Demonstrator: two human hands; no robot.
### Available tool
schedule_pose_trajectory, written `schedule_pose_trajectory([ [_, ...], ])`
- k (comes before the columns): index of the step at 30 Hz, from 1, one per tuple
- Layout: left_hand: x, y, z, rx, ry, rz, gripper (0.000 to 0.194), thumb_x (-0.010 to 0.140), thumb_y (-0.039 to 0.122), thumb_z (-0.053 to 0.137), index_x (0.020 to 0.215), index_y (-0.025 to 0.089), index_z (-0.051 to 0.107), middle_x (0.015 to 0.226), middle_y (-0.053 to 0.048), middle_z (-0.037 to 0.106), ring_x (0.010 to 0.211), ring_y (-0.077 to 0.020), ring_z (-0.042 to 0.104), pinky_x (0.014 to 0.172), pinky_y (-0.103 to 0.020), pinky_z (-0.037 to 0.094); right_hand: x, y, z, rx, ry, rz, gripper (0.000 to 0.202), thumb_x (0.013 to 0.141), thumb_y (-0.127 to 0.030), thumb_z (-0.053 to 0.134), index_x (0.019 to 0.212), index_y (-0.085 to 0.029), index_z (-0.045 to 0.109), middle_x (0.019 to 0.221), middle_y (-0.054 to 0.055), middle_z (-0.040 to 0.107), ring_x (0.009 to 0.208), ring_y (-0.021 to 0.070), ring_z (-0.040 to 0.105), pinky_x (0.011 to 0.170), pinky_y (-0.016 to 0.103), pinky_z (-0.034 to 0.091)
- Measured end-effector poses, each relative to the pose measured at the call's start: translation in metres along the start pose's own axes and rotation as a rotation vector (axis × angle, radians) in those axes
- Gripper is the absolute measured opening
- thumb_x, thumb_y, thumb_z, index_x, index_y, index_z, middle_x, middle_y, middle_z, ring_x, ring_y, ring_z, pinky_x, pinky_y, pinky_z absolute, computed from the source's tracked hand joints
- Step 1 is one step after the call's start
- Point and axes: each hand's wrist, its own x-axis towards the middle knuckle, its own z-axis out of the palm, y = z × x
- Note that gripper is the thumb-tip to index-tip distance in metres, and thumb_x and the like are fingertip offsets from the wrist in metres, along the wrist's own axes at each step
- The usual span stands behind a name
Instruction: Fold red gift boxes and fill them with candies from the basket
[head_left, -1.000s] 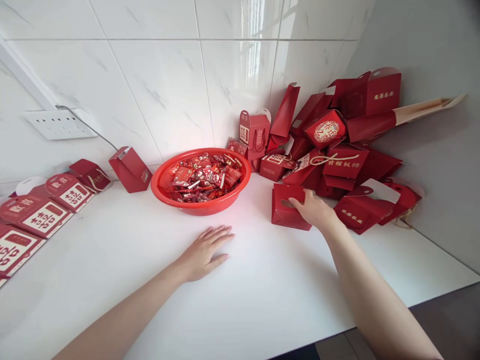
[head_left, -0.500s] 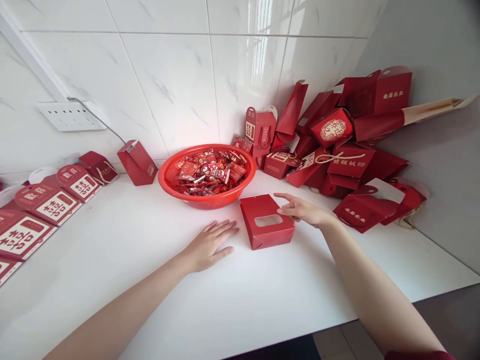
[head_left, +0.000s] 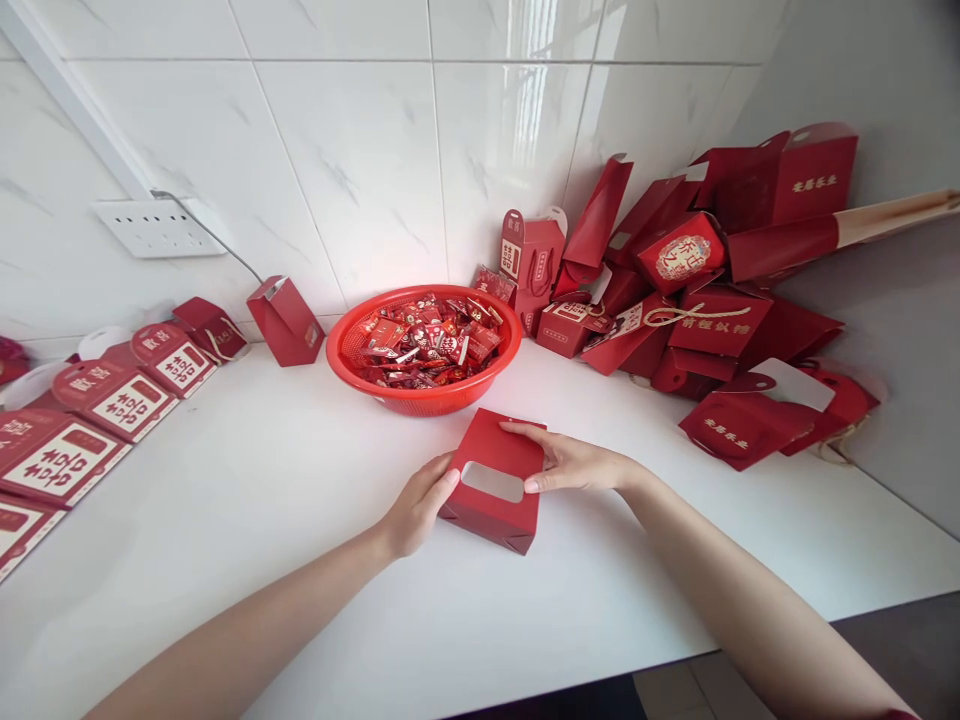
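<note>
The red box (head_left: 491, 447) lay on the white tabletop (head_left: 375, 640) between the two hands, its window facing up. The left hand (head_left: 421, 503) gripped its left side, thumb near the window; the right hand (head_left: 576, 462), half spread, held the right side with thumb and forefinger. The candy basket (head_left: 420, 402) stood just beyond; piled red cartons (head_left: 709, 335) sat farther right. Tabletop stretched from the box to the front edge.

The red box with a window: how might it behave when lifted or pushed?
The red box looks like thin folded card, so probably light. Its flat faces and creases suggest some stiffness, though the window may weaken one side. Being boxy, it would likely slide, not roll.
</note>
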Motion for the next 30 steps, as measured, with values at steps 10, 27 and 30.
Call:
schedule_pose_trajectory([
  [10,-0.005,-0.015,-0.015,0.440,0.025,0.323,0.054,0.098,0.034,0.044,0.150,0.020,0.039,0.157,-0.013,0.033,0.143,-0.0326,0.033,0.117,-0.046,0.033,-0.015,-0.020,0.014,-0.879,0.361,-0.354,0.071,0.095,-0.054,0.050,0.153,-0.018,0.029,0.066,0.002,0.066,0.067,0.0248,0.061,0.072,0.037,0.048],
  [27,-0.009,-0.023,-0.004,0.332,0.195,0.611,0.067,0.080,0.022,0.062,0.141,0.017,0.036,0.126,-0.018,0.053,0.103,-0.0279,0.060,0.084,-0.044,0.053,-0.009,-0.007,0.026,-0.798,0.570,-0.829,0.077,0.092,-0.035,0.058,0.155,-0.021,0.017,0.066,-0.002,0.054,0.057,0.0199,0.051,0.056,0.033,0.046],
  [30,-0.007,-0.028,-0.007,0.507,0.290,0.743,0.080,0.075,0.013,0.062,0.148,0.015,0.030,0.133,-0.021,0.047,0.120,-0.0330,0.052,0.094,-0.049,0.050,-0.007,-0.006,0.029,-0.823,0.613,-0.859,0.079,0.091,-0.029,0.060,0.156,-0.022,0.016,0.069,0.000,0.056,0.060,0.0204,0.053,0.057,0.034,0.048],
])
